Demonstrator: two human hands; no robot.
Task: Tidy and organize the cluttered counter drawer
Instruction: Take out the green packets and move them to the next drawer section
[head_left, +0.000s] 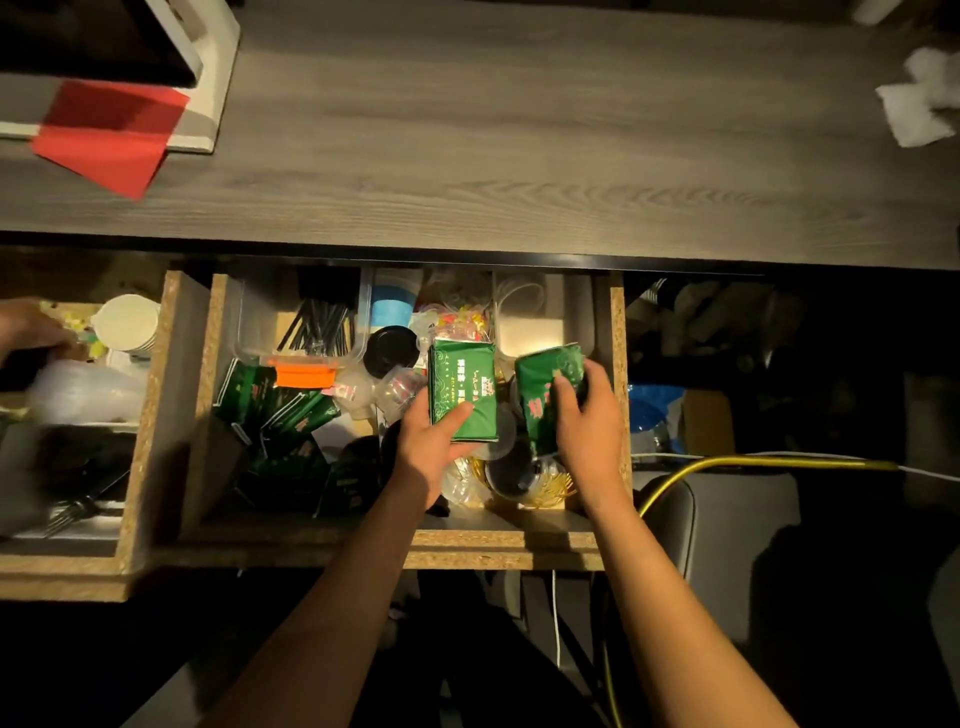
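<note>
The counter drawer (617, 332) stands pulled out under the grey wooden counter (493, 130), full of clutter. My left hand (428, 449) holds a green packet (461, 384) with printed lettering, thumb across its lower face. My right hand (589, 423) grips a second green packet (545, 387) near the drawer's right wall. More green packets (280, 415) lie heaped in the drawer's left half. Black straws (317, 325) sit in a clear bin at the back. A black lid (390, 349), clear plastic lids and gold-rimmed items (540, 486) lie beneath my hands.
A second open drawer at the left holds a paper cup stack (127, 323), plastic wrap and black forks (78, 506); another person's hand (28, 325) reaches into it. A red paper (109, 132) and crumpled tissue (919, 98) lie on the counter. A yellow hose (727, 467) runs at the right.
</note>
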